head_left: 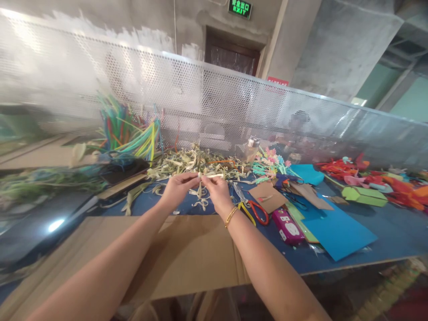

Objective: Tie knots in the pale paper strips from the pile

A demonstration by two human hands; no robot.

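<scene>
Apparently, the left hand [177, 189] and right hand [219, 192] pinch a thin, pale strip [216, 175] between their fingertips, near the tangled heap of dull green, curling strips [187, 161]. It could snag there, as loose ends crowd close, or slip from so small a grip.

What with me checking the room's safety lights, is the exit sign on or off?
On: the exit sign, above the door, shows bright green letters glowing against its dark face.
</scene>
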